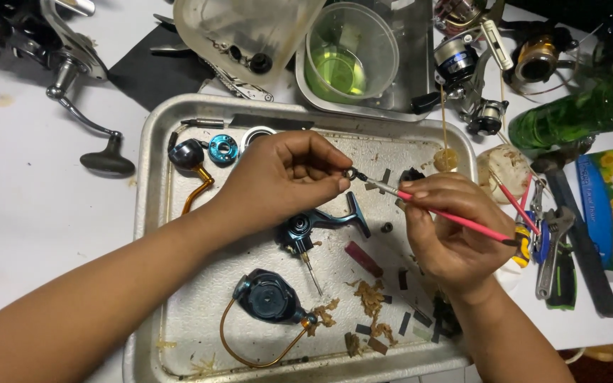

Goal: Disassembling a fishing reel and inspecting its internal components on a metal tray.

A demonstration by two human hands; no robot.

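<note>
Metal ring [350, 173], small, dark-centred

A dented metal tray [152, 213] sits on the white desk [30, 213]; the blue reel body [313, 225] lies in it, a clear plastic cup [350, 51] behind, steel wrenches [551, 248] to its right.

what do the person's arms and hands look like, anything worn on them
Both forearms are bare as far as the frame shows: no sleeves, gloves, watch or bracelets. The left hand and the right hand carry no rings that can be seen. Fingernails are short and unpainted. No marks or tattoos show on either arm.
</note>
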